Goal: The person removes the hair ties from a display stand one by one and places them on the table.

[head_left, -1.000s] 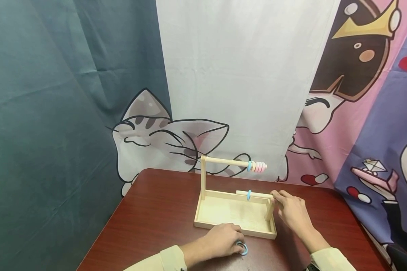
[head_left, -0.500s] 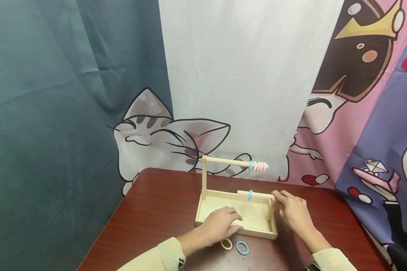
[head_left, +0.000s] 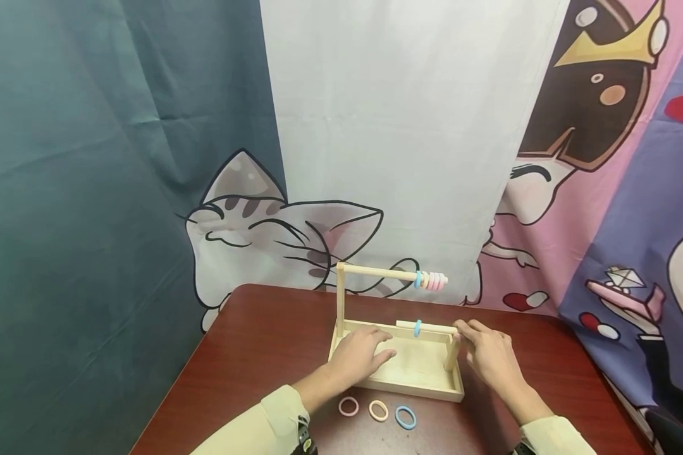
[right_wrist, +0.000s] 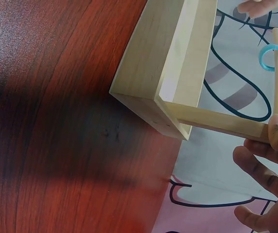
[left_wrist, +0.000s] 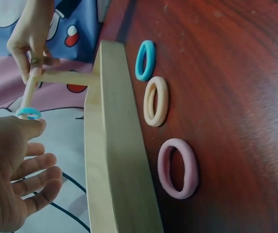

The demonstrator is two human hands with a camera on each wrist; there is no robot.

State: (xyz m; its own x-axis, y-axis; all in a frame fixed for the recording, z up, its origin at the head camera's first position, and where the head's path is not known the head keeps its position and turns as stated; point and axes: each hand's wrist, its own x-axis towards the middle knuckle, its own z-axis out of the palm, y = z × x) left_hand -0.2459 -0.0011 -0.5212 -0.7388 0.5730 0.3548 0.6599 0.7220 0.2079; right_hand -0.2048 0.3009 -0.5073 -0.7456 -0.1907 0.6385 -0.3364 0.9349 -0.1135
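Note:
A pale wooden stand has a shallow tray (head_left: 412, 390), a tall left post with an upper rod (head_left: 375, 272), and a short right post (head_left: 452, 355) with a lower rod (head_left: 439, 328). My right hand (head_left: 492, 357) pinches the top of the short post, where the lower rod joins it. One blue ring (head_left: 418, 328) hangs on that rod. Over the tray's left part, my left hand (head_left: 354, 357) is held with fingers apart and nothing in them. In front of the tray lie a pink ring (left_wrist: 178, 168), a cream ring (left_wrist: 156, 101) and a blue ring (left_wrist: 145, 60).
Several pink, cream and blue rings (head_left: 432, 281) sit together near the free end of the upper rod. The stand rests on a dark red wooden table (head_left: 267, 354). Printed cloth curtains (head_left: 410, 126) hang behind the table's back edge.
My left hand has let go of the blue ring and moved up and left over the tray, uncovering the cream and pink rings. The right hand has stayed on the post.

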